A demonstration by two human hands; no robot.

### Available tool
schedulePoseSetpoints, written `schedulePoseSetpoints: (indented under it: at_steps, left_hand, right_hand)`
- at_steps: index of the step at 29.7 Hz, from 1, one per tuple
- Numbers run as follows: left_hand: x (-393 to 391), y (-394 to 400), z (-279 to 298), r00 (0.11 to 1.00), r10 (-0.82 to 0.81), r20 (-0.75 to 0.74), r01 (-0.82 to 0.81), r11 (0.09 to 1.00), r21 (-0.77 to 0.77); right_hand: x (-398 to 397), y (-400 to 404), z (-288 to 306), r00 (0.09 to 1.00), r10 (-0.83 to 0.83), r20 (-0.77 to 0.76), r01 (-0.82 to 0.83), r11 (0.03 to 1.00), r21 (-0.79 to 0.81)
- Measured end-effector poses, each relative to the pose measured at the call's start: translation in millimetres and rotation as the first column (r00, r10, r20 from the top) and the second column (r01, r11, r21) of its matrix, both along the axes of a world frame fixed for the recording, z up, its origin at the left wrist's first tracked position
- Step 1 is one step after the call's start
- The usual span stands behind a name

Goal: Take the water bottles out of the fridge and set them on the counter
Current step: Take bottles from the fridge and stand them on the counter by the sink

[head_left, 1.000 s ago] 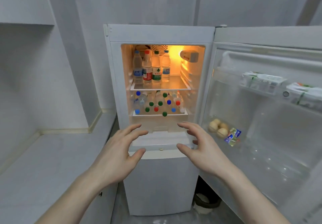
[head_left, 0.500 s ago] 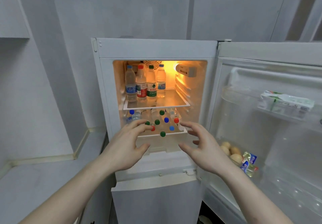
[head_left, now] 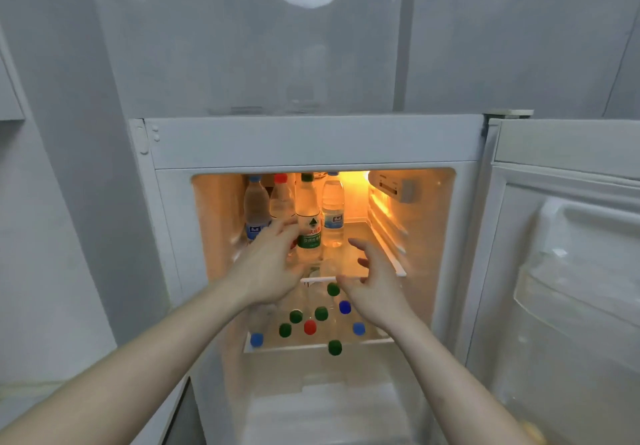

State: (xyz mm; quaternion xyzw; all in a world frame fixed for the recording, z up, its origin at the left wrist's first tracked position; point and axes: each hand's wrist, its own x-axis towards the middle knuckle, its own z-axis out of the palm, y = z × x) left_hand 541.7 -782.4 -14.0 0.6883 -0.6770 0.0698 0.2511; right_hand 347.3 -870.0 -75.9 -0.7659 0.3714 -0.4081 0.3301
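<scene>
- Fridge point(head_left: 311, 143) is open, and 4 water bottles stand in a row at the back left of the top shelf point(head_left: 388, 254): blue cap point(head_left: 255, 209), red cap point(head_left: 281, 199), green label point(head_left: 308, 226), then a blue-label one point(head_left: 333, 216) on the right.
- Loads more lie on the lower shelf point(head_left: 318, 346), caps facing out. None are on the counter point(head_left: 20, 406) that I can see, so I'd say it's early days.
- Left hand point(head_left: 266, 271) is up at the red-cap and green-label bottles, fingers loosely curled and spread. Can't tell if it's actually touching one yet.
- Right hand point(head_left: 372, 285) hangs over the shelf's front edge, fingers spread, holding nothing.
- Tip: wrap 1 bottle around the middle, not the cap. They're packed shoulder to shoulder, so lift straight out or the neighbours topple.
- Right hand could take the blue-label one, since it stands at the open right end.
</scene>
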Motion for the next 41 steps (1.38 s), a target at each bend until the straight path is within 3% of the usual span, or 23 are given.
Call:
schedulePoseSetpoints:
  at_steps: [11,19,25,32,38,41]
  left_hand:
    - [33,-136,30,0.948,0.219,0.231,-0.236,0.971,0.046]
    - [43,-173,41,0.968,0.23,0.1,-0.238,0.969,0.069]
    - [42,-174,36,0.961,0.262,0.087,-0.26,0.965,-0.029]
    - [35,-165,17,0.975,0.222,0.005,-0.214,0.948,-0.236]
    - [20,-164,3,0.985,0.104,-0.135,-0.139,0.95,-0.279]
    - [18,-163,-2,0.981,0.11,-0.157,-0.151,0.949,-0.276]
  right_hand:
    - [52,-87,-5,0.997,-0.039,0.062,0.036,0.998,0.046]
    - [70,-124,11,0.99,-0.113,0.088,0.109,0.993,0.045]
    - [99,-169,8,0.985,-0.162,0.055,0.152,0.976,0.156]
    - [126,-206,2,0.993,-0.06,0.1,0.037,0.975,0.219]
    - [134,-213,-15,0.993,-0.117,-0.031,0.121,0.978,0.168]
    - [132,-207,-22,0.996,-0.092,0.005,0.091,0.987,0.129]
